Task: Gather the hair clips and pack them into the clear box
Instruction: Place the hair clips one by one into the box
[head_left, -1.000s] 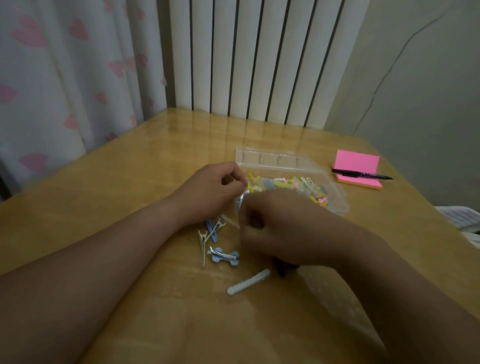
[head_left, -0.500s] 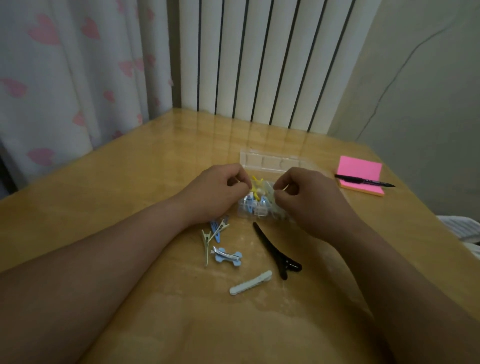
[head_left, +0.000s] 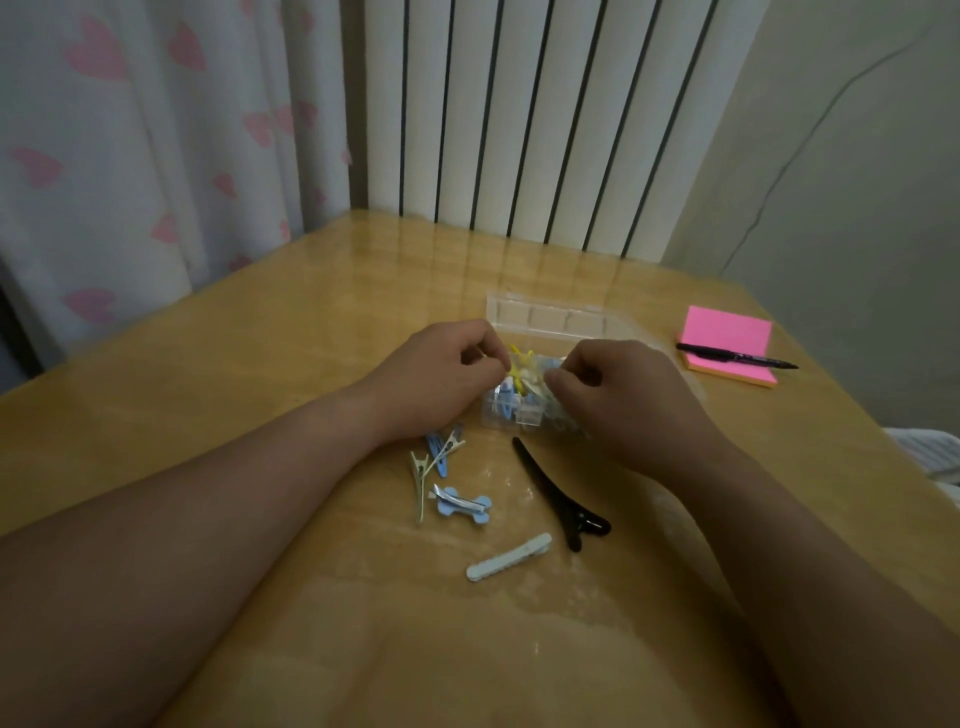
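The clear box (head_left: 525, 417) lies mid-table with its lid (head_left: 550, 316) folded open behind it and several yellow, blue and pale clips inside. My left hand (head_left: 441, 376) grips the box's left edge beside a yellow clip (head_left: 518, 358). My right hand (head_left: 621, 397) is curled over the right half of the box, and its thumb and finger pinch a pale clip there. Loose on the table in front lie a blue bone-shaped clip (head_left: 463, 506), a thin green clip (head_left: 420, 480), a blue clip (head_left: 438, 452), a long black clip (head_left: 553, 491) and a pale bar clip (head_left: 509, 557).
A pink sticky-note pad (head_left: 727, 338) with a black pen (head_left: 737, 357) on it lies at the right of the wooden table (head_left: 291, 364). A heart-print curtain (head_left: 130, 156) hangs at the left, and a white radiator (head_left: 519, 114) stands behind the table.
My right hand has risen from the table near the black clip up to the box, which uncovers that clip. The left hand has stayed at the box's left edge.
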